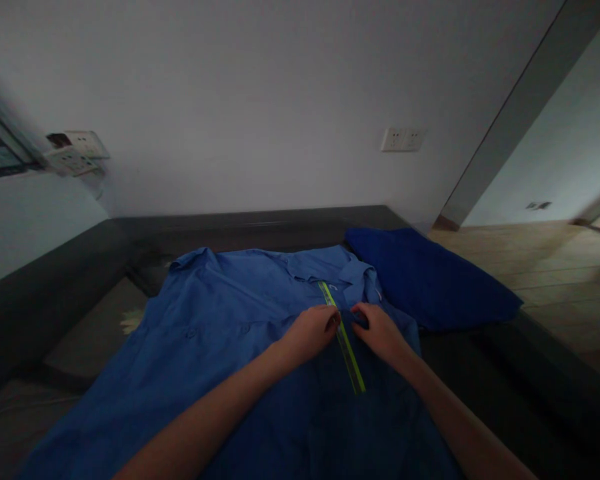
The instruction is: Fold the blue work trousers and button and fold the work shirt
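A blue shirt (200, 340) lies spread flat on a dark table (540, 373), collar toward the far wall. A yellow-green strip (347, 350) runs down its front. My left hand (313, 329) rests on the shirt just left of the strip, fingers curled and pinching the fabric at the strip's edge. My right hand (380, 332) sits just right of the strip, fingers bent and pinched on the shirt front below the collar. The two hands are nearly touching across the strip.
A darker blue folded cloth (430, 280) lies on the table right of the shirt. The table meets a white wall with sockets (403, 139). More sockets (75, 153) are at the left. A tiled floor (555, 267) opens to the right.
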A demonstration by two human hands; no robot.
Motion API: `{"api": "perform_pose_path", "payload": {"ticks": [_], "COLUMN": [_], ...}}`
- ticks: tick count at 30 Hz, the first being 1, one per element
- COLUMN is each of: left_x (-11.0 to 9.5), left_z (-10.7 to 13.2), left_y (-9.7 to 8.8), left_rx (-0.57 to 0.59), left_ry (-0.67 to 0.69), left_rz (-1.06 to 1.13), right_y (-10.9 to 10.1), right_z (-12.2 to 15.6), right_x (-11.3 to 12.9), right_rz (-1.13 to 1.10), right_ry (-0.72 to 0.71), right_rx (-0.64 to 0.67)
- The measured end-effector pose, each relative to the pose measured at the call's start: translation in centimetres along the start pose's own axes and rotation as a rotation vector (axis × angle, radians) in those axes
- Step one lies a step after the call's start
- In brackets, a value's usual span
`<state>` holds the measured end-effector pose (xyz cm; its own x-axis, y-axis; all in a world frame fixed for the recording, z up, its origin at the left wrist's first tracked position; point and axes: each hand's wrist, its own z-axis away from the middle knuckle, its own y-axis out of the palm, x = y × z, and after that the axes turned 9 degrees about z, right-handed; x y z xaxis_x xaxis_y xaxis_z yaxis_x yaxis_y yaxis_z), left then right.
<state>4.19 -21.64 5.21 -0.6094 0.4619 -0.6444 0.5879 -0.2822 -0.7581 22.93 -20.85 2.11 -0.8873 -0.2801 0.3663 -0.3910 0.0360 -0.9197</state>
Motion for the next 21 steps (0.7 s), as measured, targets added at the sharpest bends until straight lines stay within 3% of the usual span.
{"api": "perform_pose_path", "payload": {"ticks": [7, 11, 15, 21], "left_x": [0.0, 0.3, -0.1, -2.1], "left_z": [0.7, -0.2, -1.6, -2.3], "left_y": [0.7, 1.4, 1.7, 0.4], "left_rx": [-0.041, -0.105, -0.187, -0.206], "left_ry": [-0.047, -0.058, -0.075, 0.020], "left_rz": [-0.025, 0.028, 0.132, 0.235], "right_y": [0.1, -0.2, -1.7, -4.7], "right_z": [0.1, 0.2, 0.3, 0.3], "right_x": [-0.1, 0.3, 0.3, -0.2], "right_rz": [-0.092, -0.089, -0.172, -0.334], "right_ry": [-0.029, -0.062, -0.009, 0.034], "right_rx": [-0.046, -0.110, -0.104, -0.224]}}
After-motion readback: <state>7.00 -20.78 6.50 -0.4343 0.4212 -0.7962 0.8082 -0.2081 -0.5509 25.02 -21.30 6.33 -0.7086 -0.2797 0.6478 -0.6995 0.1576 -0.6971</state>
